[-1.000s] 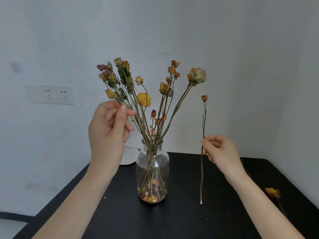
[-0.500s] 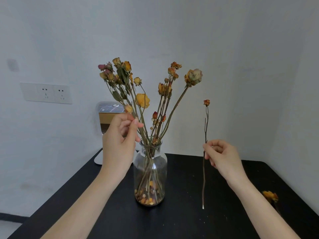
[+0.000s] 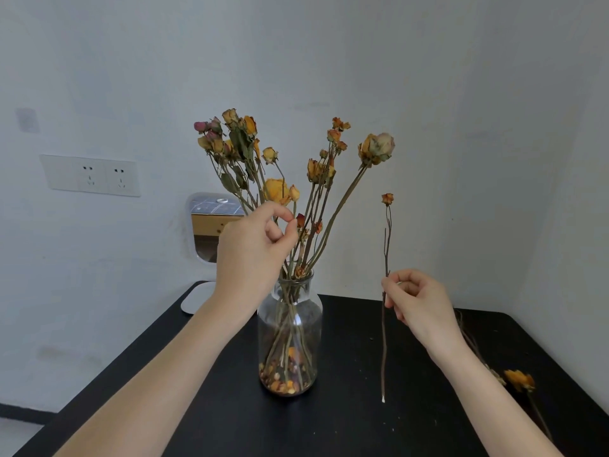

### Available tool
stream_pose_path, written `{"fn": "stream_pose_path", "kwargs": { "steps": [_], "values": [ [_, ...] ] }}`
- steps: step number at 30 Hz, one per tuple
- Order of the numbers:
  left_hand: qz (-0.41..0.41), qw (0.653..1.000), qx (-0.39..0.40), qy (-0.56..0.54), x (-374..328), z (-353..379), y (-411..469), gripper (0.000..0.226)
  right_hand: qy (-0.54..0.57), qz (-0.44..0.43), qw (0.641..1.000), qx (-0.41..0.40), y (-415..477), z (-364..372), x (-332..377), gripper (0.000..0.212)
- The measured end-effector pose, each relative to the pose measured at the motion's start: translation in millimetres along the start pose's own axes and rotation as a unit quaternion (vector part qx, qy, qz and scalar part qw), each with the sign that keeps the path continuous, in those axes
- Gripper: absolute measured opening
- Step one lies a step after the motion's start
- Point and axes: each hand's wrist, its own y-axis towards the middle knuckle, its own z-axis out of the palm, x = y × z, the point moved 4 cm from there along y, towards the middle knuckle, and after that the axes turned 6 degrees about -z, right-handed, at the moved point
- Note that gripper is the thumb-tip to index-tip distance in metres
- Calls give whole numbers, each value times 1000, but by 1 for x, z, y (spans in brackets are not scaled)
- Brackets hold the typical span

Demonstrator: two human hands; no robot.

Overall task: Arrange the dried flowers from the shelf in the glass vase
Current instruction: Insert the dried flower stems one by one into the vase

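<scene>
- A clear glass vase stands upright on a black table, near the middle of the view.
- The vase holds a bunch of dried flowers. Their thin stems cross in the neck and fan out above it from about 11 o'clock to 1 o'clock. They are topped with faded yellow, orange and pink rose heads.
- A layer of loose petals, orange and reddish, lies on the bottom of the vase around the stem ends.
- The left hand is raised at 10 o'clock from the vase mouth, in front of the bunch. Its fingers are curled, and the thumb and forefinger tips pinch a thin stem just under a small yellow bud.
- The right hand is at 3 o'clock from the vase, apart from it. Its fingers are drawn in narrow and pinch a single stem about midway along.
- The single stem stands nearly upright, outside the vase. A small orange bud tops it at 12 o'clock from the fingers. Its pale cut end hangs at 6 o'clock, close to the table, and whether it touches cannot be told.
- Loose flowers lie flat on the table at 4 o'clock from the vase, one with an orange head.
- A white wall socket sits at 10 o'clock on the wall.
</scene>
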Motion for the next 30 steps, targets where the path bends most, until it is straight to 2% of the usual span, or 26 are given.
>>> {"fn": "stream_pose_path", "kwargs": {
  "steps": [3, 8, 11, 14, 17, 21, 30],
  "values": [
    [7, 1000, 6, 22, 1, 2, 0, 6, -3, -1, 1000, 0, 1, 1, 0, 2],
    [-8, 991, 86, 99, 16, 16, -11, 9, -8, -1, 1000, 3, 1, 3, -1, 2],
    [-19, 993, 70, 95, 27, 15, -28, 14, -7, -2, 1000, 2, 0, 5, -2, 3],
    [-88, 996, 15, 19, 46, 13, -58, 7, -5, 0, 1000, 1, 0, 7, -3, 3],
    [-153, 988, -9, -12, 66, 23, -78, 26, -1, 1, 1000, 4, 1, 10, -2, 3],
    [-187, 978, 70, 65, 80, 50, -67, 79, 8, -14, 1000, -14, 4, 12, 3, 3],
    [-178, 975, 127, 41, 86, 65, -45, 96, 71, -55, 991, -99, 17, -4, 24, 6]
  ]
}}
